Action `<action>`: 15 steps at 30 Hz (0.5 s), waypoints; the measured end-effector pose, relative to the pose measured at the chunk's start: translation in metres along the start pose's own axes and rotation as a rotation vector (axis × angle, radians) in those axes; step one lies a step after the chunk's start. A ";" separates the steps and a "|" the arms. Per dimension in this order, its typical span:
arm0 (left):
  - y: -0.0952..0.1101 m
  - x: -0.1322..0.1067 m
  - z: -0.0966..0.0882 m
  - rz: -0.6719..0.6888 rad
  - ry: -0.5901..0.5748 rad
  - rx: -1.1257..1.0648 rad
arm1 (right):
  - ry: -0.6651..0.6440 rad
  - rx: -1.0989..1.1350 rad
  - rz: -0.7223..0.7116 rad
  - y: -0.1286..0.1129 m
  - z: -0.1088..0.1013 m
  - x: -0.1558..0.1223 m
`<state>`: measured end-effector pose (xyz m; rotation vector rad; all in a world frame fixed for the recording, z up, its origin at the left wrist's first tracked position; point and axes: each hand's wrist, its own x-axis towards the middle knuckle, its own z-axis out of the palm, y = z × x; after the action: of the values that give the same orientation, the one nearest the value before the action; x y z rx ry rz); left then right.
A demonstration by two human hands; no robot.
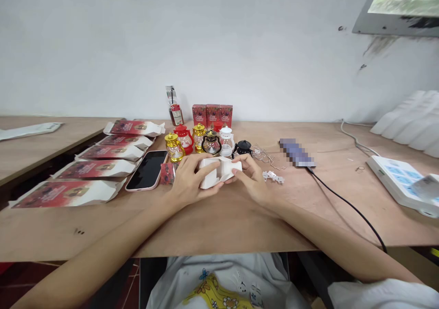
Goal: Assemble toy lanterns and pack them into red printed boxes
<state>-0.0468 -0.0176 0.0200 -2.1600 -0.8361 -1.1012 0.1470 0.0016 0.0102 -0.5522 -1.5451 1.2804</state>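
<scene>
A small white carton (211,175) with its flaps standing up is held between my two hands above the table. My left hand (188,176) wraps its left side, thumb and fingers closed on it. On the other side, my right hand (253,180) pinches a flap at the right end. Just behind stand several miniature lanterns: gold (174,147), red (187,140), dark bronze (211,142), white (226,141) and black (243,148). Beside my left wrist lies a small red printed piece (167,173), partly covered by the hand.
Flattened red-and-white cartons (72,193) lie in a row at left, beside a phone (147,171). Red boxes (212,115) and a bottle (175,112) stand behind. Wire pieces (265,156), a cabled phone (295,152) and a power strip (398,181) occupy the right.
</scene>
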 end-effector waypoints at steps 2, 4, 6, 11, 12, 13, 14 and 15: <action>0.001 0.000 -0.001 -0.030 -0.009 -0.012 | -0.038 0.070 0.025 0.003 -0.002 0.002; 0.001 0.000 -0.001 -0.053 -0.023 -0.022 | -0.078 0.130 0.032 0.006 -0.005 0.003; 0.002 0.000 -0.001 -0.057 -0.025 -0.024 | -0.106 0.139 0.027 0.007 -0.007 0.003; 0.005 0.000 -0.001 0.007 0.003 -0.029 | -0.127 0.028 -0.028 0.004 -0.002 0.002; 0.006 0.000 -0.001 0.024 0.005 -0.031 | -0.133 0.030 -0.031 0.004 0.000 0.002; 0.007 0.000 0.000 0.040 0.007 -0.032 | -0.141 0.039 -0.027 0.005 0.001 0.002; 0.008 0.000 0.000 0.052 0.006 -0.032 | -0.148 0.051 -0.020 0.005 0.002 0.002; 0.009 0.000 0.000 0.062 0.008 -0.031 | -0.155 0.060 -0.010 0.007 0.003 0.002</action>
<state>-0.0398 -0.0233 0.0185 -2.1905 -0.7483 -1.0984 0.1423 0.0040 0.0051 -0.4143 -1.6279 1.3837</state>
